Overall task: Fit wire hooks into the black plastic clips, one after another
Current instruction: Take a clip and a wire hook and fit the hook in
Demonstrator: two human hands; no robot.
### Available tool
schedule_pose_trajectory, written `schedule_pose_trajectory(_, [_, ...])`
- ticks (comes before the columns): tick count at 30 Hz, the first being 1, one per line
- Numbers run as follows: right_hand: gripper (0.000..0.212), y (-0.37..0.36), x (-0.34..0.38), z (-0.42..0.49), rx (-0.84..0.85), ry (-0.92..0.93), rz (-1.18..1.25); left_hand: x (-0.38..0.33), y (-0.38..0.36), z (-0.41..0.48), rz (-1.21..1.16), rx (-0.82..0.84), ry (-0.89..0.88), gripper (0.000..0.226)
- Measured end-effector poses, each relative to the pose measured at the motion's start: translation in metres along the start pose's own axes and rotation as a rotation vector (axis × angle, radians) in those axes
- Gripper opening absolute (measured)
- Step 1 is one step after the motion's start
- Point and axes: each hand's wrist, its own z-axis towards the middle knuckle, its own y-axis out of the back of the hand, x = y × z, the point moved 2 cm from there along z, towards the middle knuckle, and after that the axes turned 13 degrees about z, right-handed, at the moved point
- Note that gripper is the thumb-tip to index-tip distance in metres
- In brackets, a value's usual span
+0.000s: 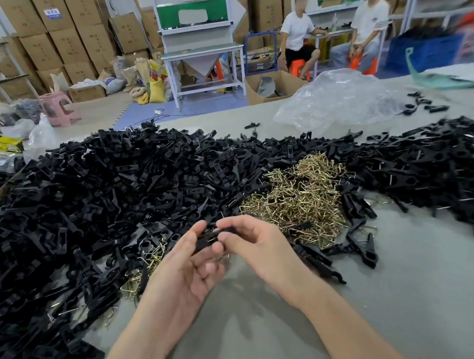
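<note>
Clips (100,193) heaped at far left, big loose black pile. L hand (181,270) next, palm up, fingers curled round one clip (207,239), holding it just above the table (246,339). R hand (254,244) meets it, thumb + forefinger pinching the same clip from the other side. Can't tell whether a wire is already btwn my fingertips, it's too hidden. Hooks (298,193) lie just right of my hands, a brass-coloured tangle, w/ a far pile (433,164) of clips beyond. To do this well, I reckon: keep the L grip firm so the clip doesn't twist, line the wire up w/ its slot, push straight till seated, and lift one hook clear so it doesn't drag the tangle.
</note>
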Motion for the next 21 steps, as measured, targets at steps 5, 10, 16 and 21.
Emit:
schedule_pose_trajectory(5, [0.034, 0.059, 0.065, 0.004, -0.368, 0.246, 0.493, 0.002, 0.006, -0.002, 0.066, -0.039, 0.023, 0.042])
schedule_pose_trajectory(10, [0.031, 0.125, 0.155, 0.011, -0.604, 0.364, 0.882, 0.002, 0.007, 0.001, 0.091, -0.108, 0.017, 0.030])
schedule_pose_trajectory(16, [0.033, 0.073, 0.099, -0.011, -0.348, 0.125, 0.625, -0.004, 0.023, -0.012, 1.109, -0.633, -0.591, 0.021])
schedule_pose_trajectory(21, [0.033, 0.012, 0.029, -0.009, -0.190, 0.091, 0.114, -0.009, 0.053, -0.009, 1.604, -1.045, -0.322, 0.039])
